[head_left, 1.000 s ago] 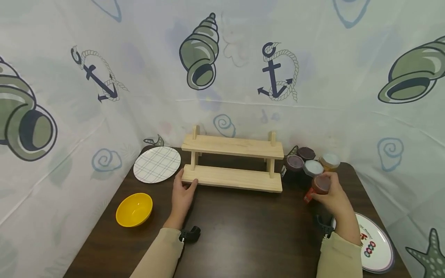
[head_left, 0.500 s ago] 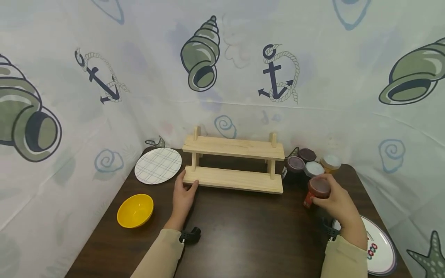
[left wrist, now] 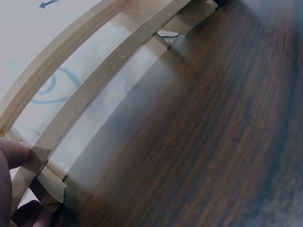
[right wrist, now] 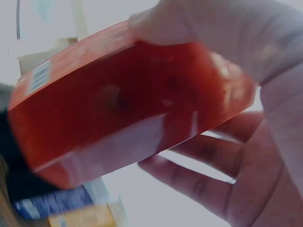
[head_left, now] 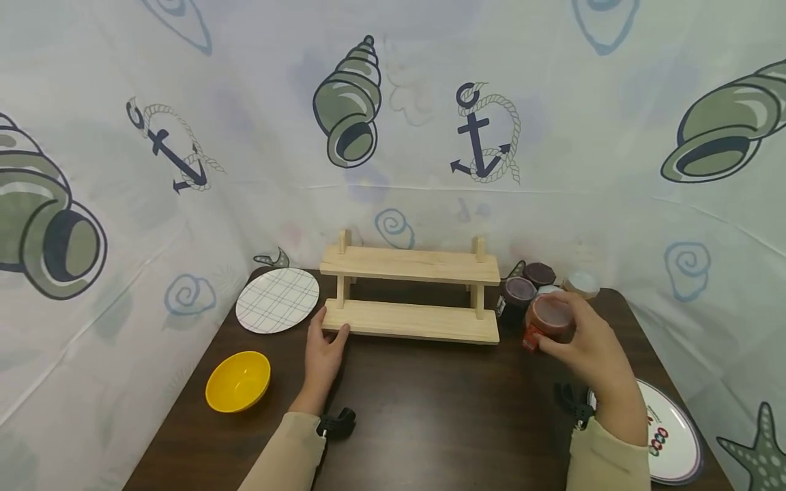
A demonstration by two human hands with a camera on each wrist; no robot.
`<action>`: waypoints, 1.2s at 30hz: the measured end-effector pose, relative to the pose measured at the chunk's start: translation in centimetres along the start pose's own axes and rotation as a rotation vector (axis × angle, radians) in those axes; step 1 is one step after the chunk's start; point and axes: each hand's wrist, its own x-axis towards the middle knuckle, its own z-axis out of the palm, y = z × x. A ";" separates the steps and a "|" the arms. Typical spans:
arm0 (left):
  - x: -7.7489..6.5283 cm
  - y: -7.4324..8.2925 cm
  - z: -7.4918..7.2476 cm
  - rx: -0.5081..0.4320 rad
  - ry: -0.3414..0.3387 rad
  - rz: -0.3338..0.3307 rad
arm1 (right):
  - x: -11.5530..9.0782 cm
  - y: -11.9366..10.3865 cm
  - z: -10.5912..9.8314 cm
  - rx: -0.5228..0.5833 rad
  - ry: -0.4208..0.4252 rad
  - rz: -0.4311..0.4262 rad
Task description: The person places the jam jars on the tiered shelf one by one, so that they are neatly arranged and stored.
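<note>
My right hand grips a red-labelled jar with a reddish-brown lid, thumb on one side and fingers on the other. In the right wrist view this jar is tilted, with a barcode on its side. My left hand holds the left front end of a two-tier wooden shelf. In the left wrist view the thumb touches the board's edge and other fingers lie under it. Behind the held jar stand several jars, among them a purple-lidded one, a dark-lidded one and a pale-lidded one.
A checked plate lies left of the shelf, with a yellow bowl nearer me. A white printed plate sits partly behind my right forearm. Patterned cloth hangs around the dark table.
My right hand has lifted the red jar and moved it slightly left, where it now covers more of the jars behind it. The left hand stays on the shelf.
</note>
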 end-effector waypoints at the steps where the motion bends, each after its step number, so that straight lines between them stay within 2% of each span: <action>1: 0.1 0.0 0.0 -0.002 0.002 0.003 | 0.1 -0.6 0.2 0.000 0.021 -0.035; 6: 0.3 0.1 0.0 -0.017 0.004 0.014 | 1.0 -3.0 2.7 0.026 0.127 -0.241; 11: 0.3 0.5 -0.1 -0.026 -0.003 0.011 | 2.2 -5.2 6.8 0.106 0.204 -0.478; 15: 0.1 0.5 0.0 -0.025 -0.001 0.007 | 2.6 -7.2 9.7 0.174 0.244 -0.597; 20: 0.1 0.2 0.0 -0.025 0.012 0.001 | 2.7 -9.3 12.9 0.233 0.250 -0.627; 24: 0.1 0.0 0.0 -0.018 0.011 -0.003 | 3.3 -10.7 14.6 0.282 0.286 -0.624; 27: 0.1 0.0 -0.1 -0.025 0.007 -0.001 | 4.4 -11.8 15.6 0.348 0.331 -0.585; 31: 0.3 0.1 -0.2 -0.027 0.021 0.003 | 6.5 -13.6 17.0 0.425 0.339 -0.511; 36: 0.3 0.2 -0.1 -0.026 0.015 0.001 | 8.9 -15.4 18.1 0.439 0.355 -0.473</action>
